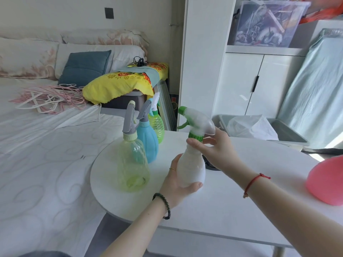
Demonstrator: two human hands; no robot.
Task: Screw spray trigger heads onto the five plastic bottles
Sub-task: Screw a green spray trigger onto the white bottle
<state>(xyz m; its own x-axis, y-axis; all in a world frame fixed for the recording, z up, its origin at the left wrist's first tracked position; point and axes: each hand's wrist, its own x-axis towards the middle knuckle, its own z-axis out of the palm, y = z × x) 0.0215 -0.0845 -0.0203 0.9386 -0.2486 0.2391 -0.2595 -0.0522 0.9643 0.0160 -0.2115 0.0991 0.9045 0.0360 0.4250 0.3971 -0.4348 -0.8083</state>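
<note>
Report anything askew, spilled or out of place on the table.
Nothing spilled or damaged. The yellow bottle, blue bottle and green bottle stand upright, heads on. Only a pink rounded thing at the table's right edge seems out of place.

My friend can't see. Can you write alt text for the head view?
A left hand holds a white bottle at a table while the right hand pinches the green collar of its spray head. A yellow bottle, a blue bottle and a green bottle stand beside it.
</note>
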